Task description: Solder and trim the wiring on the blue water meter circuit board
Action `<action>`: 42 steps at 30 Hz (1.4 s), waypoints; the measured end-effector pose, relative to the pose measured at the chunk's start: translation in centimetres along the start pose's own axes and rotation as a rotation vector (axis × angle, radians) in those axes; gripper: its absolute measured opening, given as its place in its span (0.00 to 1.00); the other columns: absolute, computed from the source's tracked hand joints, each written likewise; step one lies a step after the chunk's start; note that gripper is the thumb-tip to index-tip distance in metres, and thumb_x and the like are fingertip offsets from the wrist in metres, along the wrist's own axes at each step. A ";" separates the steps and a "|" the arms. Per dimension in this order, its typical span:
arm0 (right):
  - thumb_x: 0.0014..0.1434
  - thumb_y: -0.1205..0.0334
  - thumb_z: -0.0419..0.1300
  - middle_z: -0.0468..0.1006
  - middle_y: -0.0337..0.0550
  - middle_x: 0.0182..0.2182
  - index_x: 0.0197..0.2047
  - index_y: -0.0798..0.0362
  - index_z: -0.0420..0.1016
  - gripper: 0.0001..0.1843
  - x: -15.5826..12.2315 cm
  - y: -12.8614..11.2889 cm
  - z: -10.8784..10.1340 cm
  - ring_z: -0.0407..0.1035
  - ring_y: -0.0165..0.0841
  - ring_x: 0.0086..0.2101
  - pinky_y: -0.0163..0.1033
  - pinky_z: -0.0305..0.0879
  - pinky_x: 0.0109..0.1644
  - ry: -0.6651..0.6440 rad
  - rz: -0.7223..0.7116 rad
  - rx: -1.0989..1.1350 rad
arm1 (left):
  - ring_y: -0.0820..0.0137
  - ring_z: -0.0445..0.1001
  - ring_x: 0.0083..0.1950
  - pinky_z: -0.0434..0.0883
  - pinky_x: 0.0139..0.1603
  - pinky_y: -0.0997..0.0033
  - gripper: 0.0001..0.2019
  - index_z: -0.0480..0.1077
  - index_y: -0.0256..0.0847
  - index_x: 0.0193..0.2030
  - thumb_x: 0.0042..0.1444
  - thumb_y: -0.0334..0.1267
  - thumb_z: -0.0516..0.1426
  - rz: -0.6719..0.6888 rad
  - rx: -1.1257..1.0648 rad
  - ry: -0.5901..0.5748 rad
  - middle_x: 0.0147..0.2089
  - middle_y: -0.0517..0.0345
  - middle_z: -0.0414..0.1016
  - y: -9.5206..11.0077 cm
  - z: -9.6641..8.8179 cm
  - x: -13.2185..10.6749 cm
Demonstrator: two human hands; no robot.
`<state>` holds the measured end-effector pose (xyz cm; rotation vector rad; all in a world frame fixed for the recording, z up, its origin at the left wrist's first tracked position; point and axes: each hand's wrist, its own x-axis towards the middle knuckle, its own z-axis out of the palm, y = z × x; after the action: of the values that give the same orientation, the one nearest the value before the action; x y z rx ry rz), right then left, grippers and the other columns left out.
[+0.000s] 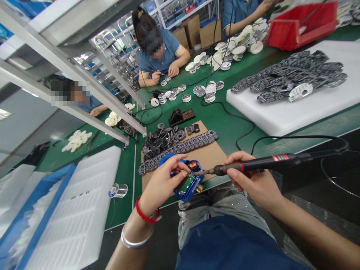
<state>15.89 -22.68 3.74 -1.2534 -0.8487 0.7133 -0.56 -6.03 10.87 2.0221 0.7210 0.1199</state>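
Underside of the blue housing is out of view, so can't tell what it rests on; its left side is partly covered by the L hand. The exact spot the soldering iron meets is too small to make out. Some fingers of the R hand are hidden behind the handle, & the cord loops near the right edge of the frame, then passes behind that hand.

Housing sits lower centre, by the near edge of the cardboard. L thumb & index are close together over its upper part; can't tell if they pinch anything (a thin wire wouldn't show at this res.). R fingers are wrapped round the iron's handle, well apart from the housing, w/ only the metal tip reaching in from the right.

Housing is open-topped, bright blue, tilted, w/ a green board inside, a shiny reddish round part up top & a brass-coloured fitting poking out lower right.
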 end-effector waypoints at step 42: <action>0.61 0.58 0.60 0.64 0.30 0.19 0.42 0.49 0.66 0.08 -0.4 -0.2 -0.4 0.59 0.22 0.16 0.25 0.56 0.18 0.050 0.011 0.039 | 0.70 0.70 0.41 0.65 0.45 0.66 0.17 0.62 0.38 0.51 0.54 0.31 0.55 0.015 -0.157 0.030 0.39 0.57 0.73 -1.2 0.1 -0.4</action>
<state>16.04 -23.31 3.82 -1.2369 -0.7842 0.7013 -1.37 -5.92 9.95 1.8796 0.6935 0.2099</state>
